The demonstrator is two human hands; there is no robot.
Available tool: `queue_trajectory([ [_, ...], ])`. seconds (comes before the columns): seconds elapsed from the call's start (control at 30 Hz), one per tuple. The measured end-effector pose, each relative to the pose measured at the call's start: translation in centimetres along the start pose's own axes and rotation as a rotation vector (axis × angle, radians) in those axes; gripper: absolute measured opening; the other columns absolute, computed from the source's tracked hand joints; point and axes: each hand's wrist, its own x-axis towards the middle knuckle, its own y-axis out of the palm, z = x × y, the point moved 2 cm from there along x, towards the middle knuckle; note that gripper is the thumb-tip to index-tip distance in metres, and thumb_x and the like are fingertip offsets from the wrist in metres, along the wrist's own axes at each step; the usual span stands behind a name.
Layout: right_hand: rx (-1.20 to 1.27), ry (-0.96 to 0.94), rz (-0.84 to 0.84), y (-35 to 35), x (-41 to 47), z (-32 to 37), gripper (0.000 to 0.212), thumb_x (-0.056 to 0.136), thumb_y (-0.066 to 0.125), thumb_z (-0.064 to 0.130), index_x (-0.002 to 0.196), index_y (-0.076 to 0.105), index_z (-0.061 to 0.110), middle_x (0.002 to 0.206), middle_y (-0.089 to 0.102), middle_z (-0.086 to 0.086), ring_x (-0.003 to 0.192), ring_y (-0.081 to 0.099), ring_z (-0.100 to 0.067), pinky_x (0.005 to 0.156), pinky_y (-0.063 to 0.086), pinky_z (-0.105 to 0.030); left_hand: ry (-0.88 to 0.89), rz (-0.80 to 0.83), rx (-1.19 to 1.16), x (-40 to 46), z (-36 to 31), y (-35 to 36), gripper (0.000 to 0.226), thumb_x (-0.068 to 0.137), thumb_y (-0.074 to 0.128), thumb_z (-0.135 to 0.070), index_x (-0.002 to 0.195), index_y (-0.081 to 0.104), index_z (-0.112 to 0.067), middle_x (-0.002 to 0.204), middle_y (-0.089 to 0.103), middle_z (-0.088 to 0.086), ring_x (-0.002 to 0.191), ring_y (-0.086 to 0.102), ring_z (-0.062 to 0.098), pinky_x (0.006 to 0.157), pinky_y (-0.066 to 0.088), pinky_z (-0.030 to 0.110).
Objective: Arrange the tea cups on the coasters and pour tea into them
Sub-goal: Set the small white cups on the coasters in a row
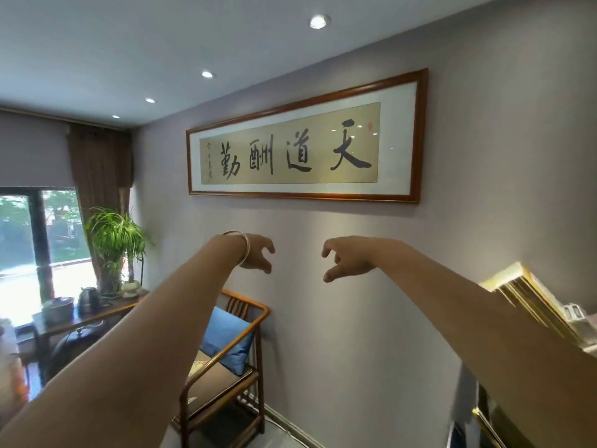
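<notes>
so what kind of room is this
Probably a tea room or a traditional-style sitting room. A long framed calligraphy scroll hangs on the wall, a wooden armchair with a blue cushion stands below it, and a kettle sits on a side table by the window.

The room is evenly lit and rather soft. Four round ceiling lights (318,21) shine in a row along the ceiling, and strong daylight enters through the window (38,240) at the far left, where the lower part is overexposed to plain white. The glass of the framed calligraphy (307,147) carries small pale reflections near its right end. The wide-angle lens bends straight lines toward the edges, so the wall and the frame lean. The lower right corner is blurred, and fine details look a little smeared everywhere.
</notes>
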Motion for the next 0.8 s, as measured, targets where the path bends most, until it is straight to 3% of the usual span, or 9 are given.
queue_trajectory([
  [0.4,-0.03,-0.167,-0.045,-0.3,27.5,1.2,0.065,0.092,0.072,0.045,0.145,0.047,0.017,0.145,0.056,-0.007,0.129,0.055,-0.028,0.104,0.044,-0.038,-0.185,-0.053,0.028,18.8,14.5,-2.3,0.059,0.082,0.063,-0.044,0.136,0.042,-0.029,0.138,0.049,0.0,0.124,0.047,0.025,0.103,0.04,0.046],
  [0.8,0.034,-0.486,0.018,4.9,51.5,8.0,0.065,0.093,0.072,0.038,0.146,0.046,0.011,0.145,0.056,-0.011,0.132,0.053,-0.029,0.105,0.042,-0.038,-0.472,-0.031,-0.013,28.1,29.7,1.9,0.06,0.081,0.068,-0.035,0.135,0.045,-0.022,0.135,0.049,0.006,0.118,0.049,0.028,0.1,0.042,0.042],
])
